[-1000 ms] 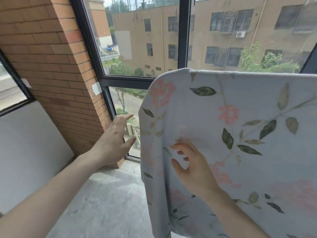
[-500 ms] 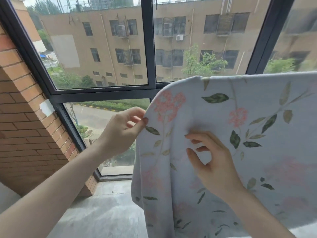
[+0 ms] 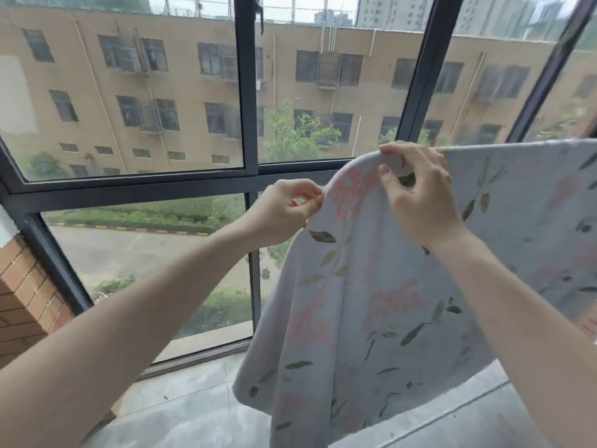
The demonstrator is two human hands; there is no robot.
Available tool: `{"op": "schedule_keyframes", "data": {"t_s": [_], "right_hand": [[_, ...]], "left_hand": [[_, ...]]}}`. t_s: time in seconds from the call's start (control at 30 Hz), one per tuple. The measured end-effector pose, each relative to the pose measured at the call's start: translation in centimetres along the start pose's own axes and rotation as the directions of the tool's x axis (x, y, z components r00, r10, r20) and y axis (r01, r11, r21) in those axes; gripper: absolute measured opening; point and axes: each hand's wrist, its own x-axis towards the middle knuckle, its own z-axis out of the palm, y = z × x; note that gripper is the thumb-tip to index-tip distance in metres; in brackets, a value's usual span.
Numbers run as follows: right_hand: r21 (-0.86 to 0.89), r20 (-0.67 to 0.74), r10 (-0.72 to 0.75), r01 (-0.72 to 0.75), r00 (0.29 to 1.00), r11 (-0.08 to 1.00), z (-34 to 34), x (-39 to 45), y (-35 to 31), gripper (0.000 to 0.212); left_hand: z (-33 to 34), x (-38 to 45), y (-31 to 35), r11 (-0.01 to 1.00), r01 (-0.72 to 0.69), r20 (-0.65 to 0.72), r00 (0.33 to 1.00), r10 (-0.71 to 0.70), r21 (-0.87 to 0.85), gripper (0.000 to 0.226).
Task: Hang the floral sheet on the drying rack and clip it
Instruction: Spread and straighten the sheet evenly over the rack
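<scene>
A pale blue floral sheet [image 3: 371,302], printed with pink blossoms and green leaves, hangs draped, its top fold curving down leftward.

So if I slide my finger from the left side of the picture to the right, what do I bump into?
Brick wall → left hand, pinching the sheet's edge → right hand, gripping the sheet's top fold → the rest of the floral sheet, running off to the right edge.
</scene>
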Motion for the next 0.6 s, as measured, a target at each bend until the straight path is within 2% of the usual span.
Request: {"op": "schedule_keyframes", "data": {"t_s": [0.23, 0.4, 0.53, 0.6], "right_hand": [[-0.142, 0.075, 0.140, -0.128, 0.987, 0.982, -1.2, 2.1, -1.0, 0.035], [-0.196, 0.131, 0.196, -0.168, 0.972, 0.966, -2.0, 3.1, -1.5, 0.030], [-0.268, 0.190, 0.219, -0.164, 0.957, 0.949, -1.5, 3.6, -1.7, 0.039], [-0.285, 0.197, 0.227, -0.166, 0.954, 0.944, -1.0, 3.7, -1.9, 0.043]], "left_hand": [[-1.9, 1.4, 0.7, 0.998, -0.063, 0.004, 0.998, 0.063, 0.003, 0.007], [-3.4, 2.6, 1.5, 0.991, -0.011, -0.080, 0.997, 0.001, -0.130, 0.011], [-3.3, 4.7, 2.3, 0.952, 0.048, -0.153, 0.983, -0.098, -0.302, 0.009], [-2.0, 5.3, 2.1, 0.955, 0.107, -0.125, 0.981, -0.146, -0.277, 0.010]]}}
